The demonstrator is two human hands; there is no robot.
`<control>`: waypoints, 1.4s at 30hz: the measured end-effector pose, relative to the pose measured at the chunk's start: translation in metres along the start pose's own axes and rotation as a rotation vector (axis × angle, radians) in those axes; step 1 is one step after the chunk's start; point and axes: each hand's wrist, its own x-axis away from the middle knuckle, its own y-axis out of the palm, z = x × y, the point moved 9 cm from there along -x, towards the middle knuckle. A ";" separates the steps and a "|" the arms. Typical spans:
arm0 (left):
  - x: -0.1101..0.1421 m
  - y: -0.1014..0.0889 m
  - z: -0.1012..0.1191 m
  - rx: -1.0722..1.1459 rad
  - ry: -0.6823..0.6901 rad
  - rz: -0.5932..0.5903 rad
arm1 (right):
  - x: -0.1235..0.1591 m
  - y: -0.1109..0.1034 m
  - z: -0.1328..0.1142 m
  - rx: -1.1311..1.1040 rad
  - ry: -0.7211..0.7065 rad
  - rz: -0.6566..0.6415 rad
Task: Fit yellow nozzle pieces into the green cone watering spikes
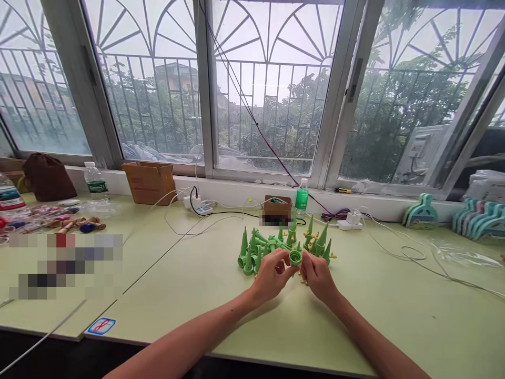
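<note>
Both my hands meet over the pale green table [197, 284], just in front of a pile of green cone-shaped plastic spikes [276, 245]. My left hand [272, 273] pinches one green spike [295, 257] whose round open end faces me. My right hand [317, 273] is closed beside it, fingertips touching the same piece. Small yellow parts stick out among the cones in the pile.
Along the window sill stand a cardboard box [150, 181], a power strip with cables [197, 205], a green bottle [302, 197] and a small brown box [278, 208]. Teal plastic shapes [422, 210] line the right. Colourful toys [59, 223] lie at left.
</note>
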 end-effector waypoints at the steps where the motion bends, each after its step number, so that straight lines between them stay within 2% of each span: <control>1: 0.000 0.000 0.000 0.001 -0.001 0.001 | 0.000 0.000 0.000 0.002 0.001 -0.001; 13: 0.001 0.006 -0.004 0.157 -0.103 -0.027 | -0.001 0.001 -0.003 0.044 0.011 0.002; 21: 0.000 0.005 -0.015 0.445 -0.176 0.016 | 0.002 -0.001 0.003 0.064 -0.004 0.019; 25: -0.001 0.005 -0.019 0.511 -0.251 0.022 | 0.002 0.001 0.001 0.068 -0.017 -0.004; 33: 0.004 0.024 -0.036 0.562 -0.448 -0.153 | 0.002 0.006 0.000 0.053 -0.040 -0.041; 42: 0.005 0.026 -0.035 0.547 -0.451 -0.204 | 0.001 0.012 0.002 0.024 -0.048 -0.090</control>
